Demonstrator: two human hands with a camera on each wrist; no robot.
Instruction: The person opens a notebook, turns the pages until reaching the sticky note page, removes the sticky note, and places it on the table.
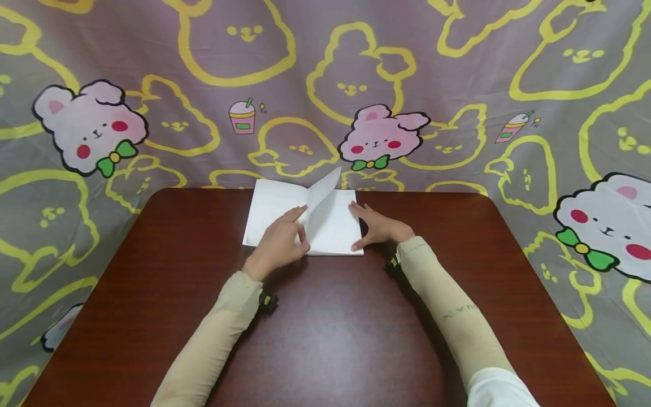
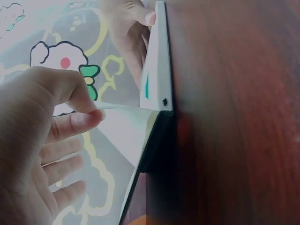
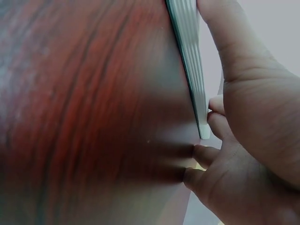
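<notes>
An open notebook (image 1: 277, 203) with white pages lies near the far edge of the table. Between the thumb and index finger of my left hand (image 1: 277, 243) a page (image 1: 321, 195) is pinched; it stands up slanted from the middle of the notebook. The left wrist view shows those two fingertips (image 2: 96, 117) meeting at the paper, the other fingers loose. My right hand (image 1: 381, 226) rests at the notebook's right edge, thumb and fingers spread. In the right wrist view, the thumb lies along the stack of page edges (image 3: 190, 51), and some fingertips reach the table beside it.
The dark red-brown table (image 1: 325, 339) has a glossy surface and rounded far corners. Behind it hangs a patterned curtain (image 1: 285, 34) with cartoon rabbits and yellow outlines. A black wrist camera (image 1: 268, 302) sits at my left sleeve, another (image 1: 393, 264) at the right.
</notes>
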